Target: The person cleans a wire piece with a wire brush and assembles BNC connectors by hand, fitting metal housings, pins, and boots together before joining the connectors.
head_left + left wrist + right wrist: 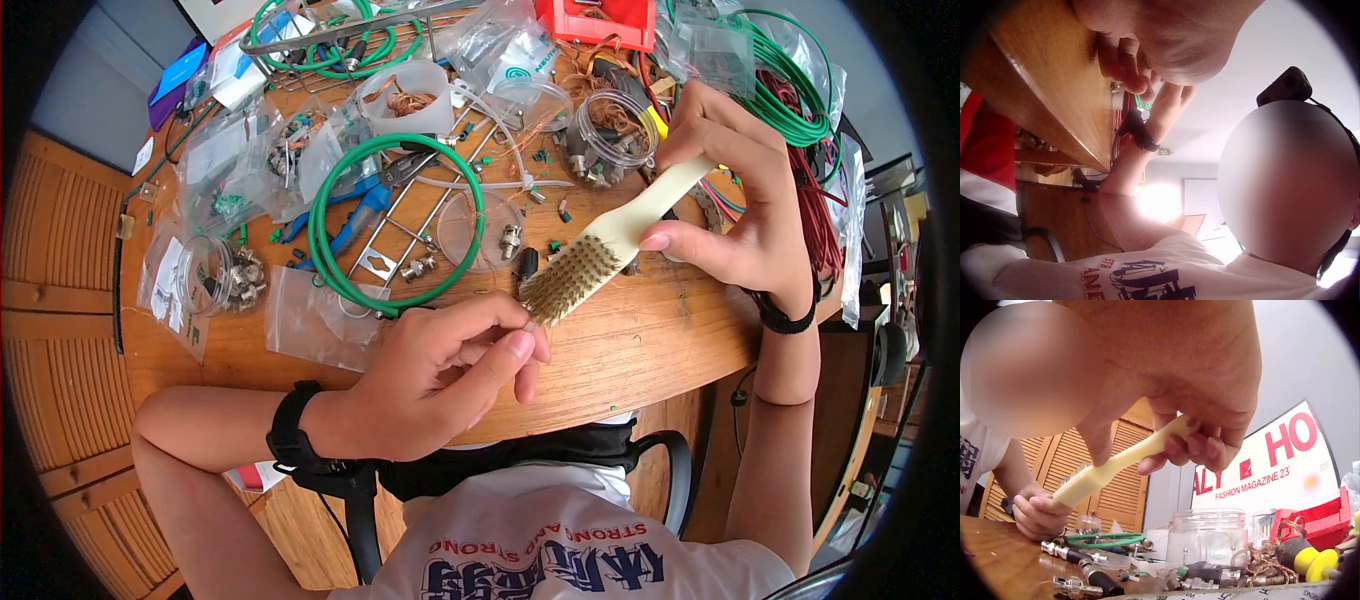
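Note:
A cream-handled wire brush [640, 215] with dull brass-coloured bristles [575, 275] slants over the table, bristles facing the head camera. My right hand [740, 190] grips its handle, the thumb along the neck and the fingers curled behind. At the bristle end, my left hand [450, 370] pinches the tip of the brush between thumb and forefinger. In the right wrist view, the left fingertips [1044, 506] meet the end of the brush head. The left wrist view shows the left hand close up, the brush hidden.
Beyond the hands lie a green cable loop [315, 220], blue-handled pliers [365, 205] and loose metal connectors [510, 240]. A clear jar [610, 130], a tub with copper strands [405, 95], plastic bags [320, 315] and a red bin [600, 20] crowd the table.

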Tool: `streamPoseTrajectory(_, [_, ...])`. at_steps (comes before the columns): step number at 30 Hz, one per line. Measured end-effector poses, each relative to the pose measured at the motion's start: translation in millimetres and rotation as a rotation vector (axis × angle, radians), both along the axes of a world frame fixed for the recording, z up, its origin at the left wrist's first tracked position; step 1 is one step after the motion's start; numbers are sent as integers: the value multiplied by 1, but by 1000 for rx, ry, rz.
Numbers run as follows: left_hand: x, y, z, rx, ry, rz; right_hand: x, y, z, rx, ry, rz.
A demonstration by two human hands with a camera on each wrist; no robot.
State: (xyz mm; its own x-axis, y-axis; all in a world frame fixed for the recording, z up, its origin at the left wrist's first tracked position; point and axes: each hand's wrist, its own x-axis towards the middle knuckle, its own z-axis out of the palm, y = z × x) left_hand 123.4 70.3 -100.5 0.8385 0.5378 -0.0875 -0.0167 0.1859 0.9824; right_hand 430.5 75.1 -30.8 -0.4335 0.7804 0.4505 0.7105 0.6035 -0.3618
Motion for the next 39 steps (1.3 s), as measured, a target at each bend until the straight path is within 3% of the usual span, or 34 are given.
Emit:
streamPoseTrajectory(3, [-1, 2, 2, -29, 16, -16, 1, 0, 6, 0, -14, -15])
streamPoseTrajectory(8, [-1, 4, 6, -17, 66, -36, 7, 3, 7, 18, -82, -200])
streamPoseTrajectory(9, [-2, 4, 6, -29, 85, -44, 8, 3, 6, -53, -82, -191])
streamPoseTrajectory(10, [-1, 4, 6, -27, 82, -52, 6, 7, 3, 28, -103, -112])
streamPoseTrajectory(13, [-2, 3, 4, -4, 89, -37, 3, 3, -2, -49, -72, -165])
streamPoseTrajectory(15, [-2, 4, 4, -13, 89, -38, 4, 2, -3, 53, -136, -145])
streamPoseTrajectory(19, [-2, 3, 3, -11, 88, -45, 7, 1, -4, 8, -181, -73])
streamPoseTrajectory(21, [-1, -2, 1, -32, 59, 42, 6, 1, -5, 14, -211, -101])
streamPoseTrajectory(26, [0, 0, 5, -45, 13, 24, 8, 3, -20, 16, -186, -143])
streamPoseTrajectory(32, [1, 2, 4, 39, 21, -12, 8, -3, -4, 7, -260, -198])
streamPoseTrajectory(34, [3, 2, 5, 63, 29, -11, 4, -7, 8, -101, -217, -257])
streamPoseTrajectory(39, [5, 1, 1, 60, -4, 13, 17, -19, 22, -132, -280, -229])
